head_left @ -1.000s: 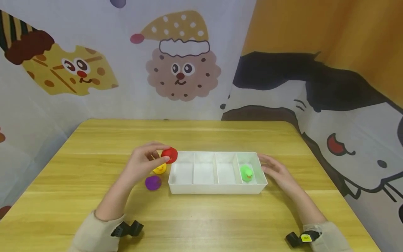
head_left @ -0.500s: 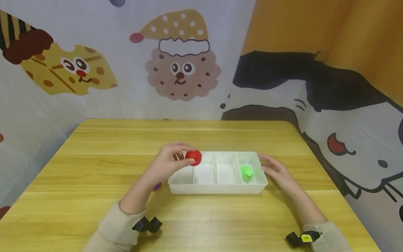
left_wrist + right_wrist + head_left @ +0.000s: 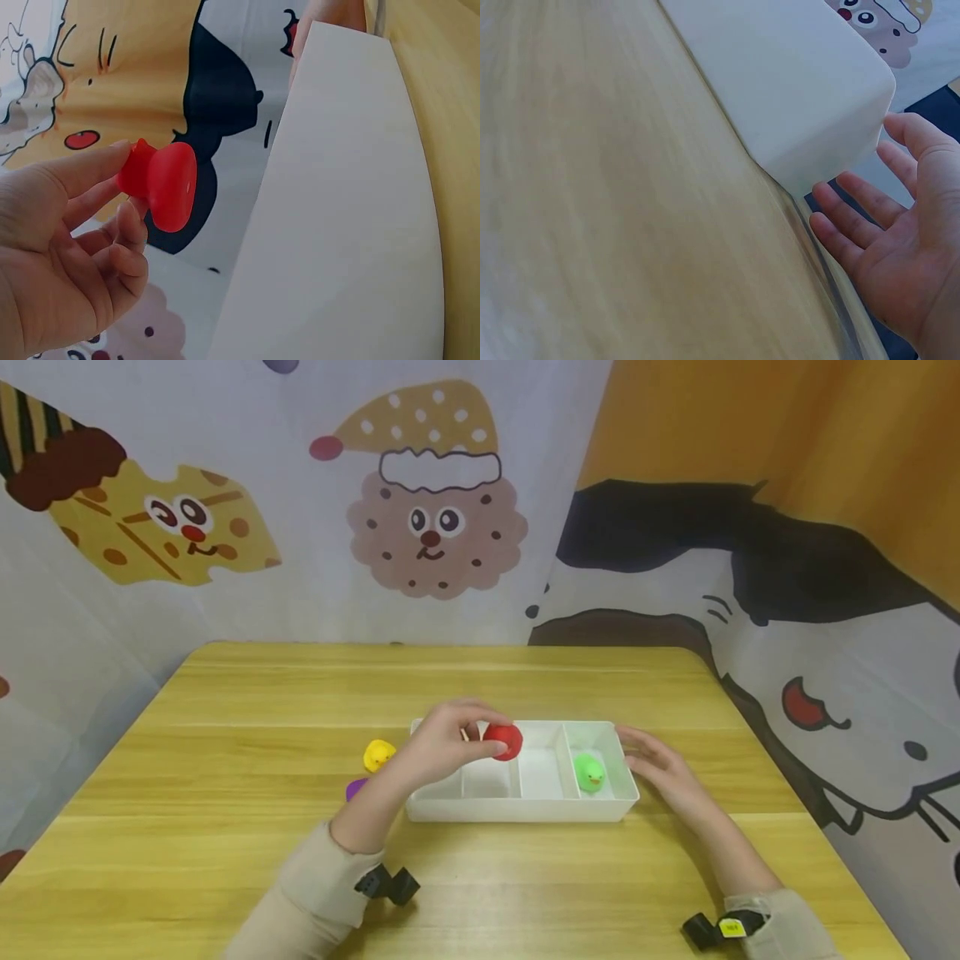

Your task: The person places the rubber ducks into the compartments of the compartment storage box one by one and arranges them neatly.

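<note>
Shifted rightward, the red toy [image 3: 507, 740], likely light, squeezable and best held by its narrow end, is pinched in the left hand [image 3: 444, 745] above the box [image 3: 521, 811] near center frame, the right hand [image 3: 662, 763] loosely spread alongside.

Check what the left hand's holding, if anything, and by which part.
The left hand pinches the red toy duck by its narrower end.

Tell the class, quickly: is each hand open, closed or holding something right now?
Left hand: holding the red toy, pinched between thumb and fingers.
Right hand: open, at one end of the box.
</note>
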A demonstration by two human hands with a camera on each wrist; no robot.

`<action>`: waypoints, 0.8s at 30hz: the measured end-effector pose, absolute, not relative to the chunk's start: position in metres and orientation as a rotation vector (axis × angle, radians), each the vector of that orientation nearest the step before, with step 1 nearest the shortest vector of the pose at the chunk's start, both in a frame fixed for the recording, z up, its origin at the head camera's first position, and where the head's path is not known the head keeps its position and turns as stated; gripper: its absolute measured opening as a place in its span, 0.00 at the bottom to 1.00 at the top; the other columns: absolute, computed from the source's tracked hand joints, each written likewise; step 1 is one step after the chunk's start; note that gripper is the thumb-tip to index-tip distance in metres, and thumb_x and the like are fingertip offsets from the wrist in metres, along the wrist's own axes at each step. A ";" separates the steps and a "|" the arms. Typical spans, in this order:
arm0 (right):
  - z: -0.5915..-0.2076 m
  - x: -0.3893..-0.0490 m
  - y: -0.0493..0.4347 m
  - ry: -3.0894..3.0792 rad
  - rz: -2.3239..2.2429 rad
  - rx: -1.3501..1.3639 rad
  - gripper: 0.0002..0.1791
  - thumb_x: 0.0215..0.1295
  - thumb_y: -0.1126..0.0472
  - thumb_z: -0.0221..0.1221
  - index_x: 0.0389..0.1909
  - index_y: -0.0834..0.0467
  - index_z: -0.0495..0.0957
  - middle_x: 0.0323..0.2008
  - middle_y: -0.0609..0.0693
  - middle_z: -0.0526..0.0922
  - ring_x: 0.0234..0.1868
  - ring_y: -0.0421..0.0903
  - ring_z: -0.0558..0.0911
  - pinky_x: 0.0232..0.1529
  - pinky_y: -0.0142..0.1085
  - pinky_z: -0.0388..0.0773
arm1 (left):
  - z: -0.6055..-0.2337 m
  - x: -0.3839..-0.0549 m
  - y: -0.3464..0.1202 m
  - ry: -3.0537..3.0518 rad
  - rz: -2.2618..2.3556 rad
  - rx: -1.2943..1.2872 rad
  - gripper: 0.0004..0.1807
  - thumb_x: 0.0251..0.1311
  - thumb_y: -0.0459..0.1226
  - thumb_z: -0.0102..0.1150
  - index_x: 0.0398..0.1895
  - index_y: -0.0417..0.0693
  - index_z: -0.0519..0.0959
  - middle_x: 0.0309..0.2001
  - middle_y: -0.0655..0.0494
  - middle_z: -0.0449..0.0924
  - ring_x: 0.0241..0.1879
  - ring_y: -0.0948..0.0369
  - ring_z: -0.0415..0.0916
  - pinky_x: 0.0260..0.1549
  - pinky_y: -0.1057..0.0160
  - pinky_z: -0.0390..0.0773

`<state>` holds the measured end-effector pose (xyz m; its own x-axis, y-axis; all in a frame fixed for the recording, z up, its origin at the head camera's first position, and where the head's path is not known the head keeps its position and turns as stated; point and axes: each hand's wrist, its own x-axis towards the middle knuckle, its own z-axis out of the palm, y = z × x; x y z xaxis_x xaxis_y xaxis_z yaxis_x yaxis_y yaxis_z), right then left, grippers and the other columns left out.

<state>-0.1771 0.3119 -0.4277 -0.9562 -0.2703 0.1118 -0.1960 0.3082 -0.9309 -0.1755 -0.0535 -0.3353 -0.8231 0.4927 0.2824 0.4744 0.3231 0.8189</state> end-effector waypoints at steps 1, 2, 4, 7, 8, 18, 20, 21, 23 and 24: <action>-0.428 -0.177 0.312 2.488 -1.755 -0.446 0.27 0.71 0.60 0.54 0.69 0.60 0.62 0.65 0.58 0.68 0.56 0.38 0.74 0.54 0.27 0.66 | -0.336 -0.177 -0.051 2.540 1.554 0.938 0.14 0.54 0.34 0.69 0.45 0.47 0.84 0.42 0.59 0.80 0.29 0.58 0.72 0.21 0.65 0.73; -0.428 -0.177 0.312 2.489 -1.754 -0.449 0.27 0.71 0.60 0.54 0.69 0.60 0.62 0.65 0.58 0.68 0.56 0.38 0.74 0.54 0.27 0.66 | -0.336 -0.178 -0.048 2.539 1.546 0.943 0.14 0.54 0.34 0.69 0.45 0.47 0.85 0.42 0.60 0.81 0.29 0.58 0.72 0.21 0.65 0.73; -0.428 -0.177 0.312 2.492 -1.750 -0.453 0.27 0.71 0.60 0.54 0.69 0.60 0.62 0.65 0.58 0.68 0.56 0.38 0.74 0.54 0.27 0.66 | -0.337 -0.180 -0.042 2.532 1.532 0.950 0.13 0.54 0.33 0.69 0.45 0.47 0.85 0.42 0.60 0.81 0.29 0.58 0.72 0.22 0.65 0.74; -0.427 -0.177 0.312 2.495 -1.747 -0.453 0.27 0.71 0.60 0.54 0.69 0.60 0.62 0.65 0.59 0.68 0.56 0.38 0.74 0.54 0.27 0.66 | -0.338 -0.184 -0.034 2.520 1.519 0.940 0.13 0.54 0.33 0.69 0.44 0.47 0.85 0.41 0.60 0.81 0.30 0.58 0.72 0.22 0.65 0.73; -0.427 -0.177 0.312 2.495 -1.746 -0.453 0.27 0.71 0.60 0.54 0.69 0.60 0.62 0.65 0.59 0.68 0.56 0.38 0.74 0.54 0.27 0.66 | -0.339 -0.185 -0.032 2.511 1.515 0.928 0.13 0.54 0.33 0.69 0.44 0.47 0.85 0.41 0.61 0.81 0.30 0.58 0.72 0.22 0.66 0.73; -0.427 -0.177 0.312 2.506 -1.735 -0.451 0.27 0.71 0.59 0.54 0.69 0.59 0.62 0.65 0.59 0.68 0.56 0.38 0.74 0.54 0.27 0.66 | -0.351 -0.197 -0.015 2.471 1.480 0.847 0.15 0.54 0.34 0.70 0.46 0.49 0.85 0.45 0.61 0.80 0.30 0.58 0.71 0.24 0.67 0.74; -0.427 -0.177 0.313 2.505 -1.737 -0.452 0.27 0.71 0.59 0.54 0.69 0.60 0.62 0.65 0.58 0.67 0.56 0.38 0.74 0.54 0.27 0.66 | -0.352 -0.198 -0.013 2.464 1.477 0.838 0.15 0.54 0.34 0.70 0.46 0.49 0.85 0.45 0.61 0.80 0.30 0.58 0.72 0.24 0.67 0.74; -0.427 -0.177 0.312 2.504 -1.738 -0.452 0.27 0.71 0.59 0.54 0.69 0.60 0.62 0.65 0.58 0.67 0.56 0.38 0.74 0.54 0.27 0.66 | -0.353 -0.199 -0.013 2.460 1.474 0.835 0.15 0.54 0.34 0.70 0.46 0.49 0.85 0.45 0.61 0.80 0.30 0.58 0.72 0.24 0.66 0.75; -0.427 -0.177 0.312 2.504 -1.738 -0.452 0.27 0.71 0.59 0.54 0.69 0.60 0.62 0.65 0.58 0.67 0.56 0.38 0.74 0.54 0.27 0.66 | -0.354 -0.200 -0.011 2.453 1.472 0.833 0.15 0.54 0.34 0.70 0.46 0.49 0.85 0.44 0.61 0.80 0.32 0.58 0.72 0.25 0.66 0.75; -0.427 -0.177 0.312 2.503 -1.737 -0.452 0.27 0.71 0.59 0.54 0.69 0.59 0.62 0.65 0.58 0.67 0.56 0.38 0.74 0.54 0.27 0.66 | -0.355 -0.201 -0.010 2.452 1.470 0.835 0.15 0.53 0.34 0.70 0.46 0.49 0.85 0.44 0.61 0.80 0.32 0.58 0.72 0.25 0.66 0.76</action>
